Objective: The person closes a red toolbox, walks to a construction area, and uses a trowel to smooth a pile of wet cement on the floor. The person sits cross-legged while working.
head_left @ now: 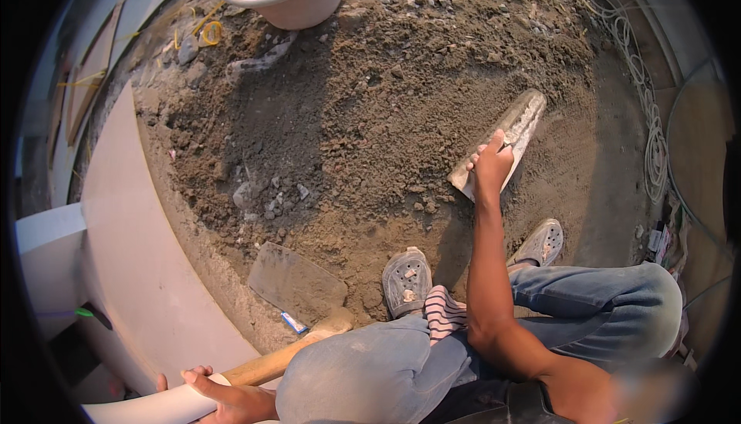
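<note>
My right hand [492, 165] is closed round the grip of a long plastering trowel [526, 119]. Its pale, mortar-smeared blade lies tilted on damp, sandy ground at right of centre. At the lower left, my left hand [231, 402] wraps the shaft of a hoe, where bare wood meets a white, tube-like section. The hoe's wooden handle [274, 361] runs up beside my left knee to a broad, dirt-coated blade [297, 277] resting on the ground. Part of the left hand's grip is hidden behind the shaft.
A whitish bucket [297, 3] stands at the far left of centre. Rough sandy mortar [401, 107] with stones spreads ahead. A pale curved panel [147, 246] borders the left. Coiled pale cable [644, 107] lies along the right. My clog-shod feet [407, 281] stand on the near ground.
</note>
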The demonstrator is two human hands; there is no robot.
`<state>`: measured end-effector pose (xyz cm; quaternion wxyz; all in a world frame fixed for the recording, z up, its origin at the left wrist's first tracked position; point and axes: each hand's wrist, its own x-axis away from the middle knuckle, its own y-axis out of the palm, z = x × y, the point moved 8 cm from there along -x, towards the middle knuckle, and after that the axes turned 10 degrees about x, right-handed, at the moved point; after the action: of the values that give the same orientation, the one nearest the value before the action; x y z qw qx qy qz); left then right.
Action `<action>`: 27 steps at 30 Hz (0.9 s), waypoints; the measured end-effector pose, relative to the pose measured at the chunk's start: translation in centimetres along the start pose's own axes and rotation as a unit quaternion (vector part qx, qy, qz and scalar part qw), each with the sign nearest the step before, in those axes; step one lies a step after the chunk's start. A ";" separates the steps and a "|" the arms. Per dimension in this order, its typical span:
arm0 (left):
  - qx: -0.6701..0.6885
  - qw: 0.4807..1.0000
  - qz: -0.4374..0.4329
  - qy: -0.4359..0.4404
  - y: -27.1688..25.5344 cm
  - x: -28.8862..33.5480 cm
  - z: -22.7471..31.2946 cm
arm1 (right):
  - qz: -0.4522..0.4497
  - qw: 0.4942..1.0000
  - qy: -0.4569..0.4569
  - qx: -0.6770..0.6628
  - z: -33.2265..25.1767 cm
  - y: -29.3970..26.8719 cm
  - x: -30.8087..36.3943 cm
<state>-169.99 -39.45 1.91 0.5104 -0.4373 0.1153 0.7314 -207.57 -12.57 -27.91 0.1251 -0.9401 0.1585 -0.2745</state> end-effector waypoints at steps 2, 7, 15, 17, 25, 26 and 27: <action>0.016 1.000 -0.013 -0.005 0.3 -0.3 -0.3 | 0.040 0.997 0.052 -0.033 0.5 -0.8 -1.1; 0.024 0.999 -0.012 0.019 0.4 -1.4 -0.8 | -0.267 0.962 -0.047 -0.028 2.9 8.9 2.3; 0.034 0.999 -0.017 0.016 1.3 -1.5 -2.8 | 0.192 0.978 0.028 -0.082 -0.9 -15.9 -20.7; 0.044 0.998 -0.043 0.015 1.7 -1.7 -3.0 | 0.213 0.972 0.070 -0.074 -1.9 -16.2 -23.0; 0.097 0.992 -0.076 0.018 3.7 -2.2 -3.0 | -0.148 0.974 -0.106 0.138 -2.3 -1.9 -17.8; 0.095 0.992 -0.079 0.026 4.0 -2.2 -2.9 | -0.180 0.975 -0.087 0.095 -2.4 -2.6 -17.8; 0.089 0.992 -0.079 0.035 4.1 -2.1 -2.8 | -0.063 0.993 -0.071 0.070 -3.1 -5.6 -18.6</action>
<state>-171.84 -44.40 0.74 0.5992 -0.4236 0.1626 0.6596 -222.86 -1.02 -32.46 0.1842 -0.9543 0.0702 -0.2247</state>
